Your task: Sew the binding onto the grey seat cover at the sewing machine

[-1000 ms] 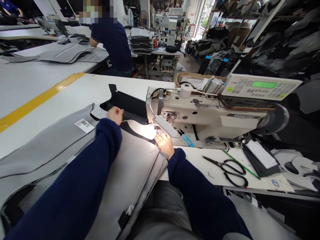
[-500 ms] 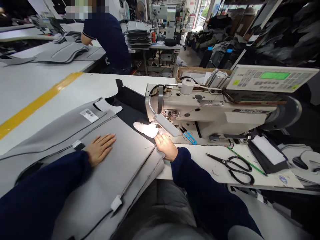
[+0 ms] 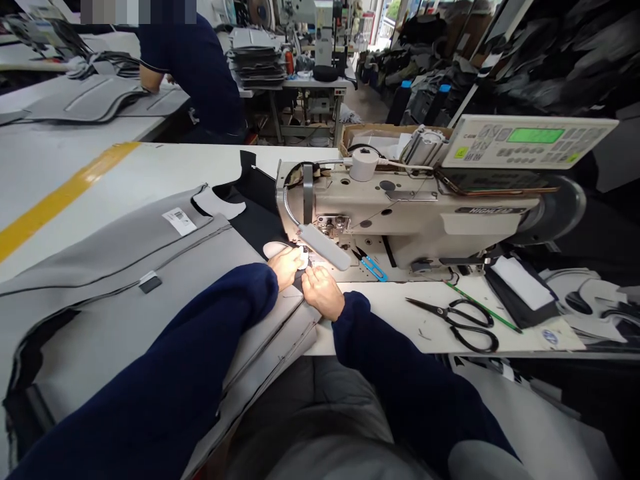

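Observation:
A large grey fabric panel with dark seams lies across the table, reaching the sewing machine at its needle end. My left hand is closed at the lit needle area, pinching a white oval patch that partly shows beyond the fingers. Right beside it, my right hand has its fingers curled together at the panel's edge; what they pinch is hidden. Black fabric extends under the machine's head. The lamp hangs just above the hands.
Blue thread snips lie on the machine bed. Black scissors and a green pencil rest to the right. A control panel stands atop the machine. Another person works at the back left, near stacked grey pieces.
My left hand has moved right from lying flat on the grey panel to the needle, closing on the white patch. My right hand's fingers have curled in. The view has shifted slightly.

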Demonstrator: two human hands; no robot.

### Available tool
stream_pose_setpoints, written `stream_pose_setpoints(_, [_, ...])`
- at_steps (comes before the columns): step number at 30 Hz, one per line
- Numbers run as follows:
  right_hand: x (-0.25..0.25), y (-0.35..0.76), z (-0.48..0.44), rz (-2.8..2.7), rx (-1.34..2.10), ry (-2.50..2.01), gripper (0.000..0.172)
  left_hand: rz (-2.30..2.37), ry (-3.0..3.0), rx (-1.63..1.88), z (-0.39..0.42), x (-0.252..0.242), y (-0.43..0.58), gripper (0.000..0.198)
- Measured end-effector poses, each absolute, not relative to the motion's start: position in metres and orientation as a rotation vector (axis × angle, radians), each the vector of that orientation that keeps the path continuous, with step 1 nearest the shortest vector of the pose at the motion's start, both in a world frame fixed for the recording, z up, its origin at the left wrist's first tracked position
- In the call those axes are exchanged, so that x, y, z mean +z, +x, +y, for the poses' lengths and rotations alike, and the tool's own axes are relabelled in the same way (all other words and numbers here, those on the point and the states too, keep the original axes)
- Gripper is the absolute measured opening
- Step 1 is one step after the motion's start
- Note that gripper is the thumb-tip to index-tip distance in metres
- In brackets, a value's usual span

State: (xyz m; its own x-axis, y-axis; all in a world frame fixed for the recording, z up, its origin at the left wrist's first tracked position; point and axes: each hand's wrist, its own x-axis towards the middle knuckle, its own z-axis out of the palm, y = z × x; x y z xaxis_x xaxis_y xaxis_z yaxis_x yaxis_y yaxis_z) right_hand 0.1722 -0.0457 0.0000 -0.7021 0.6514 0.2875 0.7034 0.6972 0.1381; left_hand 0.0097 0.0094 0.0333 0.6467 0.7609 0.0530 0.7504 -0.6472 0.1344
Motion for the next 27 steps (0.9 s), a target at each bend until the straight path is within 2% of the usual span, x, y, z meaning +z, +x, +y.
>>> stream_pose_setpoints(6, [-0.006,0.167,-0.039,-2.631,-0.312,-1.138,0.026,1.343,2.608,0.226,0.017,0.022,0.007,0.030])
stream_pose_setpoints(11, [-0.003,0.169,-0.033,-2.605,-0.268,-1.147,0.030,1.342,2.528,0.272,0.016,0.037,0.008,0.031])
stream_pose_setpoints(15, [0.003,0.177,-0.039,-2.582,-0.204,-1.160,0.036,1.345,2.542,0.288,-0.054,0.045,-0.021,0.043])
stream_pose_setpoints(21, [0.009,0.183,-0.061,-2.543,-0.060,-1.205,0.036,1.425,2.870,0.237,-0.174,0.019,-0.114,0.057])
stream_pose_setpoints(27, [0.023,0.158,-0.107,-2.493,0.117,-1.111,0.033,1.376,2.888,0.159,-0.136,0.008,-0.187,0.050])
